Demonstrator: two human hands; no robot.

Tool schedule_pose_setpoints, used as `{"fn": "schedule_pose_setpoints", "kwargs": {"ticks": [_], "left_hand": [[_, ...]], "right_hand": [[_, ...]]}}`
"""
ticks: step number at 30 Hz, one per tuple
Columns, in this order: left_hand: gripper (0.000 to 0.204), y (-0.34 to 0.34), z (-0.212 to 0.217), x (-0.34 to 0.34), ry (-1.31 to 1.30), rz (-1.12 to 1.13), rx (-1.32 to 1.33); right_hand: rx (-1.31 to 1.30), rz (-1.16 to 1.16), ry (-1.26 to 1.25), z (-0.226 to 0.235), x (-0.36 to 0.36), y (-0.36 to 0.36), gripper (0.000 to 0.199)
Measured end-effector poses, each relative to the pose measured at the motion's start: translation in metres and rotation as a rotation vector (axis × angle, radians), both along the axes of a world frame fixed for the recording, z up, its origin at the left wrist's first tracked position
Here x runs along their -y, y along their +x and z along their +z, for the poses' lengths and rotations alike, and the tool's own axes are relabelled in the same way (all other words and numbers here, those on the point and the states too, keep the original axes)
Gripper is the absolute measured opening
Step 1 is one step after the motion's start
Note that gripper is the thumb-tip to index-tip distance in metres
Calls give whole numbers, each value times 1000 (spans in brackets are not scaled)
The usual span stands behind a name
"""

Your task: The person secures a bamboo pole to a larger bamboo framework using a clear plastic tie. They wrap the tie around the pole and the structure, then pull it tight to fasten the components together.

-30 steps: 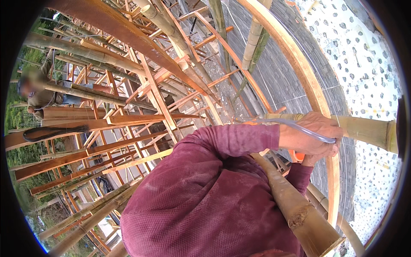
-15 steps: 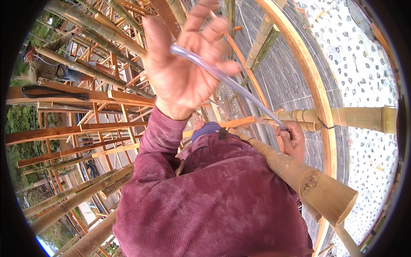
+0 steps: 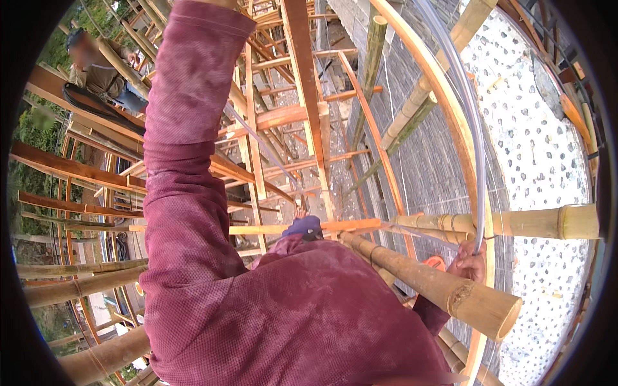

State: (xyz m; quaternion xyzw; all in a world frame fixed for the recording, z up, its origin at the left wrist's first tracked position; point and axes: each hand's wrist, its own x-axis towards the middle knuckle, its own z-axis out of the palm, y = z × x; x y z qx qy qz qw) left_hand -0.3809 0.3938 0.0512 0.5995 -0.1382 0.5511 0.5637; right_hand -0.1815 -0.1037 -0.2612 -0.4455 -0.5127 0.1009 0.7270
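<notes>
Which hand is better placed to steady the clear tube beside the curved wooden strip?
Probably the right hand: it grips the clear tube near the curved wooden strip. The left sleeve reaches the top edge, its hand out of view.

right: the right hand (image 3: 470,262) on the tube (image 3: 478,128), which runs upward along the timber rail (image 3: 444,90); a crosswise bamboo pole (image 3: 541,223) passes behind the rail, above the hand. a slanting bamboo pole (image 3: 418,273) lies in front of the right forearm (image 3: 430,314). far right: the pebbled surface (image 3: 534,148); left of it, the tiled surface (image 3: 438,154), behind the rail. left: the left sleeve (image 3: 187,96), before the timber framework (image 3: 301,71). upper left: a co-worker (image 3: 100,77).
</notes>
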Motion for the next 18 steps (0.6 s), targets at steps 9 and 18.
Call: {"fn": "schedule_pose_setpoints", "kwargs": {"ticks": [9,18], "left_hand": [[57,55,-107,-106,161,582,-606],[59,49,-164,-120,438,481,-834]], "right_hand": [[-273,-266,-42,18,24,-26,21],[-574,-236,-408,65,65,-36,21]]}}
